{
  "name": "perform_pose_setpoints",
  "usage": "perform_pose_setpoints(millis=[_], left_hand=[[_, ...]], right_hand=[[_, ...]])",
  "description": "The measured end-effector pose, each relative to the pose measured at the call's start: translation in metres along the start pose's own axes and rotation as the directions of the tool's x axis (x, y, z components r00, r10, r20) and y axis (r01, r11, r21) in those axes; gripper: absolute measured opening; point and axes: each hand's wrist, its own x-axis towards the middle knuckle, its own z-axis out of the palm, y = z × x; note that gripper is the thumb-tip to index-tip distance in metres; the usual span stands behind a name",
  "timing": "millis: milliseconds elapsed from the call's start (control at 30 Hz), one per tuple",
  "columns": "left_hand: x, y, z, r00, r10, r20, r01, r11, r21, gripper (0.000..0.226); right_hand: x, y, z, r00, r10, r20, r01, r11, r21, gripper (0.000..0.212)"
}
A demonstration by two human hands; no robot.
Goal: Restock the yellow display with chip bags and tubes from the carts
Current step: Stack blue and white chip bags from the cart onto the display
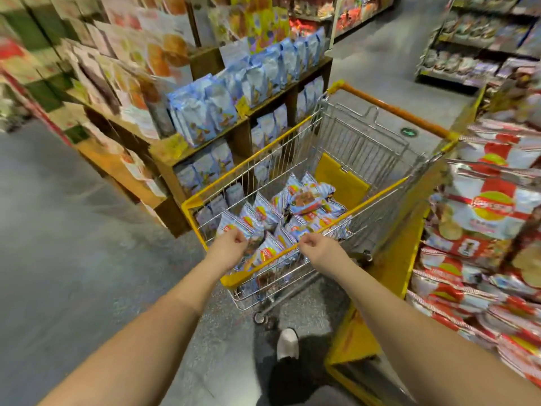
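A wire cart with a yellow rim [295, 128] stands in front of me, and several blue-striped chip bags [310, 200] lie in its basket. My left hand [231, 246] reaches over the cart's near corner and grips the top edge of one blue-striped chip bag [234, 225]. My right hand [317, 246] is at the near rim, its fingers curled and pinching the top of another bag [282, 238]. The yellow display [389, 259] stands right of the cart, stacked with red-and-white chip bags [491, 200]. No tubes are in view.
A wooden shelf unit [164, 153] with light-blue snack bags [205, 112] stands left of the cart, close to its side. Grey floor [73, 230] lies open at the left. Another shelving aisle [483, 45] is at the far right. My shoe [288, 344] is below the cart.
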Motion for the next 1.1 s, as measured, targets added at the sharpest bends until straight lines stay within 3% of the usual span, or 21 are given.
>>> perform_pose_setpoints(millis=[233, 400, 567, 733, 833, 933, 1033, 1100], left_hand=[[0.116, -0.011, 0.002, 0.993, -0.034, 0.115, 0.017, 0.989, 0.149, 0.015], [0.209, -0.031, 0.019, 0.974, -0.080, 0.212, -0.001, 0.935, 0.356, 0.022], [0.278, -0.050, 0.036, 0.953, -0.092, 0.290, -0.083, 0.839, 0.538, 0.050], [0.324, -0.071, 0.052, 0.907, -0.122, 0.404, -0.181, 0.753, 0.633, 0.069], [0.326, -0.082, 0.056, 0.896, -0.116, 0.429, -0.224, 0.715, 0.662, 0.064], [0.317, -0.090, 0.055, 0.920, -0.090, 0.381, -0.233, 0.656, 0.718, 0.046], [0.306, -0.093, 0.048, 0.944, -0.127, 0.304, -0.152, 0.649, 0.745, 0.034], [0.290, -0.093, 0.036, 0.950, -0.134, 0.281, -0.133, 0.639, 0.757, 0.039]], right_hand=[[0.138, -0.005, 0.031, 0.984, 0.057, 0.169, -0.043, 0.996, -0.083, 0.034], [0.224, 0.010, 0.069, 0.886, 0.242, 0.395, -0.145, 0.955, -0.258, 0.039], [0.274, 0.025, 0.106, 0.803, 0.396, 0.445, -0.310, 0.916, -0.255, 0.050], [0.291, 0.040, 0.140, 0.793, 0.505, 0.341, -0.411, 0.856, -0.313, 0.072], [0.300, 0.053, 0.152, 0.801, 0.521, 0.295, -0.407, 0.835, -0.370, 0.059], [0.301, 0.056, 0.150, 0.759, 0.538, 0.367, -0.369, 0.819, -0.439, 0.013], [0.294, 0.046, 0.146, 0.759, 0.535, 0.371, -0.309, 0.797, -0.518, 0.021], [0.282, 0.032, 0.146, 0.786, 0.542, 0.297, -0.331, 0.774, -0.540, 0.019]])
